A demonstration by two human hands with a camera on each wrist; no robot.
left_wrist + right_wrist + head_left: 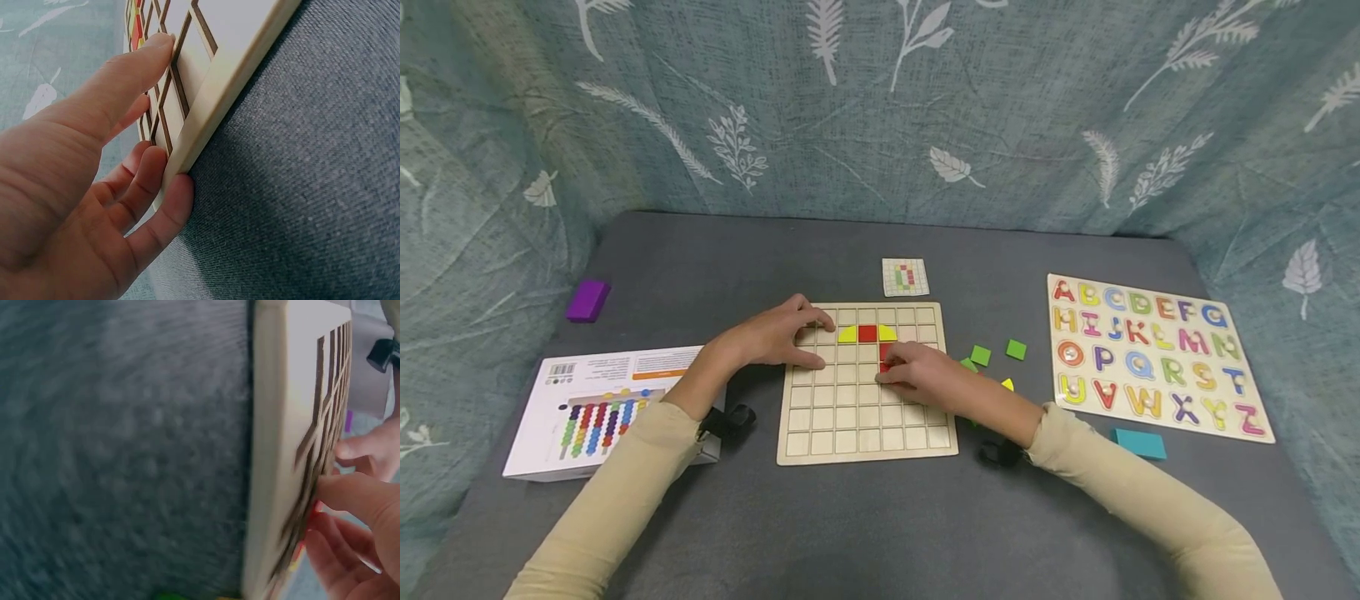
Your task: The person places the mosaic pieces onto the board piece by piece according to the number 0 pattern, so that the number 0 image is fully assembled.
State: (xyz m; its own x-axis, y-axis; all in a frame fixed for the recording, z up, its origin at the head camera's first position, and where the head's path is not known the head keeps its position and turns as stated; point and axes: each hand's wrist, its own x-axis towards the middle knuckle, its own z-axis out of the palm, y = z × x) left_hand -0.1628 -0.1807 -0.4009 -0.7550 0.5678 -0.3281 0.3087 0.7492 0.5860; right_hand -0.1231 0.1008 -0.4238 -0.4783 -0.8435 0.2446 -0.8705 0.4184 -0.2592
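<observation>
- Head view, centre: grid board (pixel 847 396); left hand's (pixel 775 335) grip wide.
- Right wrist view, lower right: right hand (pixel 359 534) pinches red tile (pixel 318 506), contact obscured in head view.
- Left wrist view only: little finger (pixel 172 209) touches board edge.

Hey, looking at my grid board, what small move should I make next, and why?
I'd probably press the red tile flat into the board, since your right hand seems to be pinching it there, below the right yellow piece.
</observation>
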